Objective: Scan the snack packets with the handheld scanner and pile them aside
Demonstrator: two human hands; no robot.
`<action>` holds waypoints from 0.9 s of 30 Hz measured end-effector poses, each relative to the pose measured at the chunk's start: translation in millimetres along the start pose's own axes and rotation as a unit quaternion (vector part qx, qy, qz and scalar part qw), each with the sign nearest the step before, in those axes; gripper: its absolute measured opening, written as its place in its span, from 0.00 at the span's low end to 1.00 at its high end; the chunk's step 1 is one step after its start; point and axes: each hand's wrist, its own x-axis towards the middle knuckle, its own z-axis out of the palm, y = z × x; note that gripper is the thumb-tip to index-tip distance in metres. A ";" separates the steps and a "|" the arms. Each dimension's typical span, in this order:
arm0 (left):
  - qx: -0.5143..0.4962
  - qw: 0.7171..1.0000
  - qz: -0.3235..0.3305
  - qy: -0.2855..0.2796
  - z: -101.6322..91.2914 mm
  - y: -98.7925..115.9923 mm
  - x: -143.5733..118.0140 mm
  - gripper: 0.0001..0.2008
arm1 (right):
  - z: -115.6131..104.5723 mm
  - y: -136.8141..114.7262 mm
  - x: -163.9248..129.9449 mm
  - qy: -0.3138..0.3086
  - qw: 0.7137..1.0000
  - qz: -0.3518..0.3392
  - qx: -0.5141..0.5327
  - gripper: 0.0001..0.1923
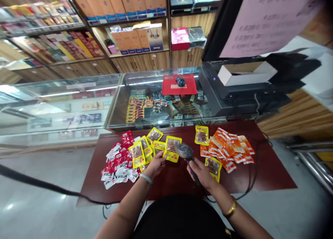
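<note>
- The right hand (199,173) has its fingers wrapped around the handle of a dark handheld barcode scanner (185,151); that handle is the natural hold, the body probably stiff and heavier than any packet.
- The left hand (155,164) pinches the lower left edge of a yellow snack packet (172,148) between thumb and fingertips.
- This packet is at the middle of the dark red table (166,185), beside the scanner head—whether they touch, I cannot tell. It is flat, yellow-bordered, with brownish contents behind a middle panel.
- It should handle as light, flexible and a bit slippery—best taken by its sealed border.
- More yellow packets (138,155) overlap at the left, beside a red-and-white packet pile (119,162); orange packets (229,147) spread at the right.
- Beyond stands a glass display counter (114,122) bearing a computer mouse (180,81) on a red mat (169,89).
</note>
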 end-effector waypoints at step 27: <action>0.393 0.845 0.216 0.290 -28.2 9.5 -19.4 0.19 | -1.5 24.6 -3.1 0.012 1.000 0.021 0.001 0.30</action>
